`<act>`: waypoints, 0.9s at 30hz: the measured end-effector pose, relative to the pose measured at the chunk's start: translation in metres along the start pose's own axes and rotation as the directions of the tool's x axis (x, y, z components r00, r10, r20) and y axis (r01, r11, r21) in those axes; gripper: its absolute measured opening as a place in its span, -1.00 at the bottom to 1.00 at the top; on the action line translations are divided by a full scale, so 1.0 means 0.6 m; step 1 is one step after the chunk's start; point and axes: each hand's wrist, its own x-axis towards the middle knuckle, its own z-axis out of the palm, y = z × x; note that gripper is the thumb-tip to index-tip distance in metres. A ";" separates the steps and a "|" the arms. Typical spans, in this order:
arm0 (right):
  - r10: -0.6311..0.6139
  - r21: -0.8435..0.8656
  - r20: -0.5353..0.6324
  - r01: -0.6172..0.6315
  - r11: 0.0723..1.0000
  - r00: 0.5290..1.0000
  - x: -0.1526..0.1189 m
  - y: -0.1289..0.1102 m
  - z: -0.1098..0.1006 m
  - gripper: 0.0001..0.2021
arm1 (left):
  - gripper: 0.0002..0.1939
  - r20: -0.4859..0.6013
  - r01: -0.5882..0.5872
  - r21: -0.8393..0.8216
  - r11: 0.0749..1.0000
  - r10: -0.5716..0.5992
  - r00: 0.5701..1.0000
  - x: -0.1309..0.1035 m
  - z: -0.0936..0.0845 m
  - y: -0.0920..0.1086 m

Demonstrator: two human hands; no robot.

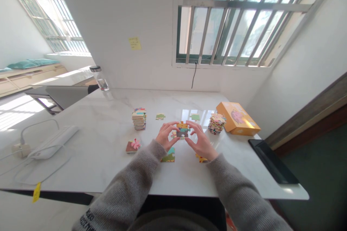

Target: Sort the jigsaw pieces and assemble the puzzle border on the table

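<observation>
Between my two hands a jigsaw puzzle piece (182, 130), yellow, teal and grey, is gripped at its sides. My left hand (166, 136) pinches its left edge with thumb and fingers; my right hand (201, 140) pinches the right edge. Another piece below it is partly hidden. Under my left wrist lies a green and teal piece (168, 155), and a yellow piece (200, 158) shows beside my right wrist. Farther back lie two green pieces, a left one (160, 116) and a right one (195, 117). A brown piece with a pink one (133, 146) sits to the left.
Puzzle-piece stacks stand at left (139, 119) and right (217, 123). An orange box (238, 118) and a black tablet-like slab (272, 160) lie at the right edge. A power strip (54, 142) with cables lies left; a glass bottle (100, 78) stands at the far left corner.
</observation>
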 end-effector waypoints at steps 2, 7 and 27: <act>-0.026 -0.029 0.040 0.028 0.999 0.999 -0.001 0.002 -0.001 -0.46 | -0.84 0.017 0.023 -0.010 1.000 -0.023 1.000 0.000 -0.001 0.002; -0.071 -0.095 0.026 0.074 0.993 0.997 -0.002 0.018 -0.004 -0.48 | -0.84 0.042 0.033 -0.046 0.998 -0.031 0.999 0.000 -0.001 0.002; -0.021 0.024 0.070 0.019 1.000 0.997 0.000 0.015 0.001 -0.69 | -0.67 0.065 0.050 -0.206 0.977 -0.037 0.997 -0.003 -0.005 -0.002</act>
